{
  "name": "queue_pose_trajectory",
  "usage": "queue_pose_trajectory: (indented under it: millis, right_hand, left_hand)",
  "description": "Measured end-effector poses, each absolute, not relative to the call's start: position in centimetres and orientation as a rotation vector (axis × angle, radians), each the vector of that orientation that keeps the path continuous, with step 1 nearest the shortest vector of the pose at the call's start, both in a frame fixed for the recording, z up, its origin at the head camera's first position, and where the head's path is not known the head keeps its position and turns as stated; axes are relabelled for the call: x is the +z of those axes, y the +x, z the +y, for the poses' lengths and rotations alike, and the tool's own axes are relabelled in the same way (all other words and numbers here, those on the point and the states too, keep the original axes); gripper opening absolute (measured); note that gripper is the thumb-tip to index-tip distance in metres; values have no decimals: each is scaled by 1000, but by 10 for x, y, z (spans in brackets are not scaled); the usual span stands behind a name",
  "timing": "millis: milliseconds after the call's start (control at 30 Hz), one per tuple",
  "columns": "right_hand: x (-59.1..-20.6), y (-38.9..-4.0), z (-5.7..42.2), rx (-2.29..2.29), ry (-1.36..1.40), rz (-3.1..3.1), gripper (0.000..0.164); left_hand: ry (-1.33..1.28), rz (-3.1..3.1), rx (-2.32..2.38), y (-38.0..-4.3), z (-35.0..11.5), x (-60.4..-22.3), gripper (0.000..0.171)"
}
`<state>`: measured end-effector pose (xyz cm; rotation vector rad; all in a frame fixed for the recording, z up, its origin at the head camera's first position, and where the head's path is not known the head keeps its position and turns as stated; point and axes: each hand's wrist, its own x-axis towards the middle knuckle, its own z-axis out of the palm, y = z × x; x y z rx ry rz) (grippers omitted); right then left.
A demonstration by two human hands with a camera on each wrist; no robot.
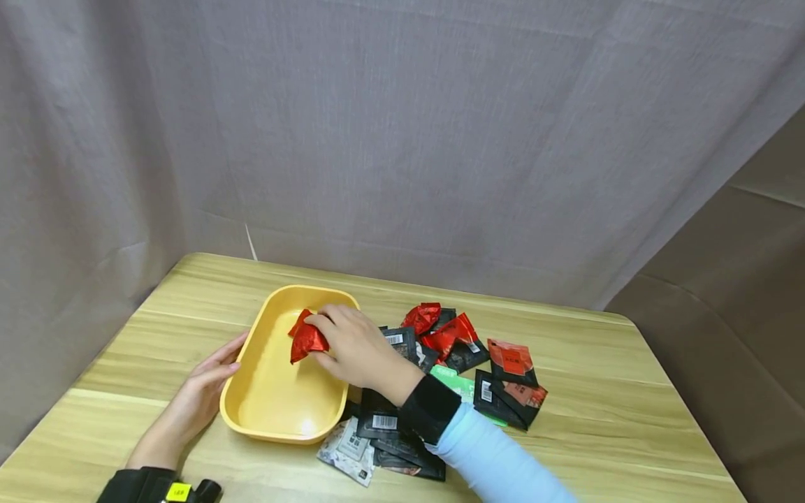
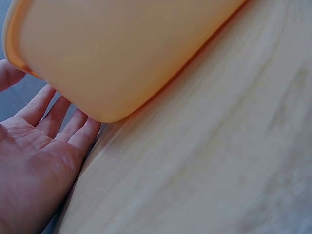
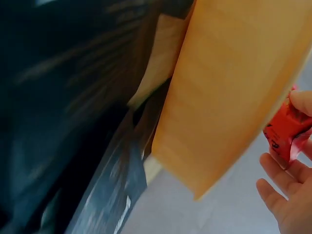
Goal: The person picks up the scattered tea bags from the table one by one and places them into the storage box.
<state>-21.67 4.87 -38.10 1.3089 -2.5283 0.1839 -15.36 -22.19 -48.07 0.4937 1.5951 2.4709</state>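
A yellow tray [image 1: 286,409] with rounded corners rests on the wooden table. My left hand [image 1: 204,388] lies along its left side, fingers fairly straight and touching the outer wall and rim. In the left wrist view the fingers [image 2: 50,117] meet the tray wall [image 2: 112,58] near a corner. Over the tray, my right hand [image 1: 361,342] pinches a crinkled red foil packet [image 1: 307,342] between thumb and fingers. The right wrist view shows this red packet [image 3: 282,130], with dark print, above the tray's side [image 3: 219,97].
Right of the tray lies a loose pile of black sachets [image 1: 385,420], with red foil packets [image 1: 421,318], a green packet [image 1: 453,381] and a pale patterned sachet [image 1: 346,450]. Black-and-red sachets [image 1: 512,360] lie further right. A grey curtain [image 1: 402,154] hangs behind the table.
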Motion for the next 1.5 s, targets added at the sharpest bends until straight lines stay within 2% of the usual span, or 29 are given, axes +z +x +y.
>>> queue_pose_trajectory:
  millis: [400,733,1167,1500]
  right_hand:
    - [-385,-218,39,170,1289,-2553,45]
    - [-375,-213,50,242,1214,-2653,52]
    - [-361,-196,121,526,940,-2844,66]
    - [-361,-200,192,699,602,-2983,71]
  left_hand:
    - [449,1642,2460,-154,-221,-483,48]
    - [476,1633,2458,-152,-223,-482,49]
    - [457,1614,2455,-153,-223,-481,48]
    - [486,1578,2471,-153,-224,-481,48]
